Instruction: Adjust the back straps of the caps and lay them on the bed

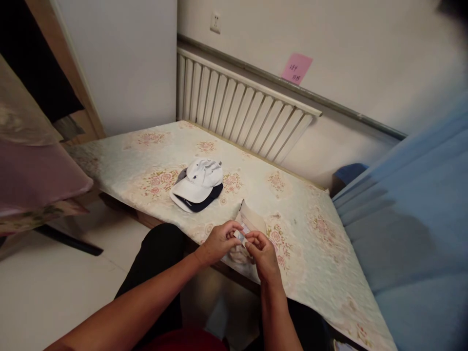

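Note:
My left hand (219, 241) and my right hand (262, 253) meet over the near edge of a floral-patterned mattress (303, 253). Both pinch a small pale tag (241, 237) between their fingertips. The tag is attached to a beige fabric item (251, 222) that stands up from the mattress just behind my hands; what the item is cannot be made out. A little farther back lie stacked caps, a white cap (199, 181) on top of a dark blue one (204, 200).
A white radiator (241, 109) runs along the far wall, with a pink sticky note (296, 68) above it. A blue curtain (413, 229) hangs at the right. Pink and floral bedding (32, 180) hangs at the left above the pale floor.

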### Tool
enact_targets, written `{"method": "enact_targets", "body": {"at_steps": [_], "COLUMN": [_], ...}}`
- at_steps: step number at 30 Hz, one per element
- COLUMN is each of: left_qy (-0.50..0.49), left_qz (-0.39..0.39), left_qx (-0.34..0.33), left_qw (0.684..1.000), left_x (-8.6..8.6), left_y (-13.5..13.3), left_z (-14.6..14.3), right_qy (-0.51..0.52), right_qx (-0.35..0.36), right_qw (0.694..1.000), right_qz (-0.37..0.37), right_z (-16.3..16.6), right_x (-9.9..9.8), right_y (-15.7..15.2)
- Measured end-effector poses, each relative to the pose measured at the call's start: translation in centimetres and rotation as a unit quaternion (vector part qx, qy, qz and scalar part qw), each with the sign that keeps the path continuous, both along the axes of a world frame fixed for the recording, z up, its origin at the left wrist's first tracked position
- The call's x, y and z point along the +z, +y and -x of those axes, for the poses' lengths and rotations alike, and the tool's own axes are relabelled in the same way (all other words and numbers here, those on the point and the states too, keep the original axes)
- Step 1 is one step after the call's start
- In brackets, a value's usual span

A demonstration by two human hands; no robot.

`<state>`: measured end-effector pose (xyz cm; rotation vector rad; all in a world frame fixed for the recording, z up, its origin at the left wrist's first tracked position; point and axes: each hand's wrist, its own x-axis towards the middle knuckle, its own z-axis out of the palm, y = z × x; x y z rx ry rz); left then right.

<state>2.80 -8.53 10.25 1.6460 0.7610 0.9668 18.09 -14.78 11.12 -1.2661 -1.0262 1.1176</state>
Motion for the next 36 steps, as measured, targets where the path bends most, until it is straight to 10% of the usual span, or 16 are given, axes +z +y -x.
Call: {"method": "enact_targets", "body": {"at_steps": [22,36], "left_qy": [-0.053,-0.086], "left_qz": [0.082,0.17], "left_qx": [-0.052,0.094], "left_qw": [0.994,0.977], "left_x": [0.2,-0.1], "left_y": [0.2,3.7], "left_z": [0.6,0.4], "right_qy": [-0.091,-0.285], "right_qx": [-0.006,0.055], "right_qw": [0.996,0.955], "right_qz": [-0.009,0.057], "right_z": [0.4,-5.5], "right_x": [1.0,0.7], "right_y": [0.8,1.2]}}
